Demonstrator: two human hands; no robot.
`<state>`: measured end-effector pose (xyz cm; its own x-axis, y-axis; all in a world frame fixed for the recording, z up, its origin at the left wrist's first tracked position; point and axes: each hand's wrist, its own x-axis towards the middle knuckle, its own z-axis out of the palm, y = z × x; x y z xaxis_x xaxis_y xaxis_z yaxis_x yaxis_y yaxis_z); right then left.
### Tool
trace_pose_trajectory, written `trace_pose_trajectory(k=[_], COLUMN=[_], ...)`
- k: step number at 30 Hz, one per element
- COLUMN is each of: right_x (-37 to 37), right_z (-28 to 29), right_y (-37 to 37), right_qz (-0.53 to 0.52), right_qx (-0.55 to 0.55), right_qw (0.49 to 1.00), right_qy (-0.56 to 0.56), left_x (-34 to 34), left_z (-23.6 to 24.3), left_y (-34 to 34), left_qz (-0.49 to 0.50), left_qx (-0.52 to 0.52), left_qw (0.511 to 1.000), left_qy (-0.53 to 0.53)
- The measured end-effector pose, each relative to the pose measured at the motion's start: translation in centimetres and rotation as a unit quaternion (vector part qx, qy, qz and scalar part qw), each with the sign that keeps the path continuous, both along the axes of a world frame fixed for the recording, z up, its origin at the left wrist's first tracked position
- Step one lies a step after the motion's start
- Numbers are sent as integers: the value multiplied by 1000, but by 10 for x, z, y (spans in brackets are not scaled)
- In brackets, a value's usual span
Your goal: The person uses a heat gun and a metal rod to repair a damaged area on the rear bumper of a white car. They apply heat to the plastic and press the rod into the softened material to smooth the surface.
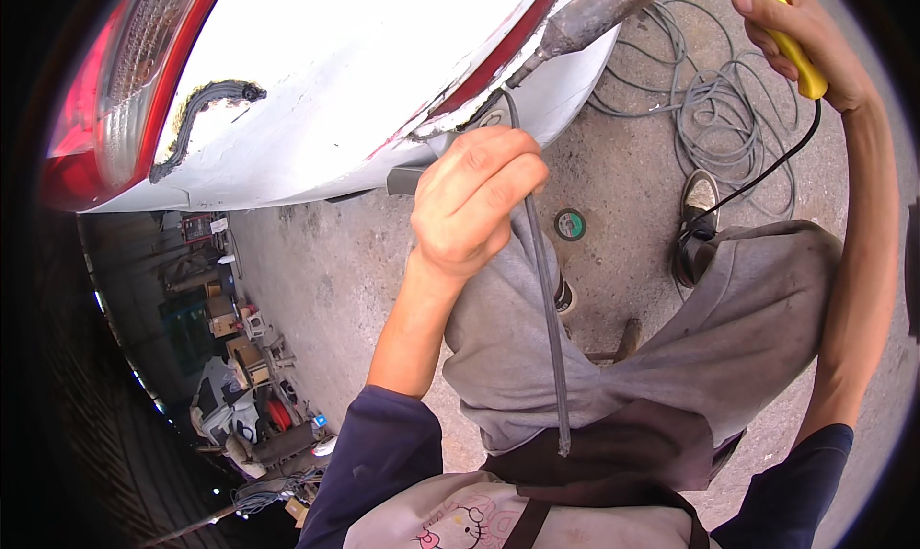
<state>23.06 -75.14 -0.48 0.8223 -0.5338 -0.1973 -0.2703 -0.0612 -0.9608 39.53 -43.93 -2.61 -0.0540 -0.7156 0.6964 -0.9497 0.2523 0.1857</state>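
My left hand (474,194) is closed round a long, thin dark grey plastic welding rod (553,338). The rod's upper end bends over to the torn edge of a white car bumper (316,70), and its lower end hangs past my lap. My right hand (813,41) grips the yellow handle of a hot-air gun (596,17) at the upper right. The gun's narrow nozzle points down left, close to the rod's bent end. A red strip (503,56) runs along the damaged edge. A rough dark grey weld seam (192,118) curves across the bumper near the red tail light (144,70).
Loops of grey hose or cable (714,118) lie on the concrete floor at right. A black cord (786,156) drops from the gun past my shoe (700,199). A green-centred disc (569,225) lies between my feet. Boxes (249,357) and clutter line the left side.
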Motion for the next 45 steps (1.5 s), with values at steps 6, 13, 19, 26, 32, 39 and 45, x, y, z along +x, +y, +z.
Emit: trace_pose_trajectory(k=[6,13,19,26,32,39,45], right_x=[0,2,1,0,-2,-3,-4], right_z=[1,13,8,6,3,-4,-2], right_y=[1,6,5,3,3,-1,3], right_qz=[-2,5,5,4,24,10,4], right_qx=[-5,20,12,44,46,30,12], right_qw=[1000,999,999,999,999,999,1000], right_qy=[9,31,31,19,-15,-5,-14], left_x=[0,-2,-2,0,0,0,1], left_z=[-1,2,1,-3,-2,-2,-3], left_y=[-1,2,2,1,2,0,1], left_qz=[0,5,5,7,8,11,12], left_qx=[0,25,27,2,2,2,3], left_qw=[1000,999,999,1000,999,999,999], left_qy=[5,27,30,31,32,31,41])
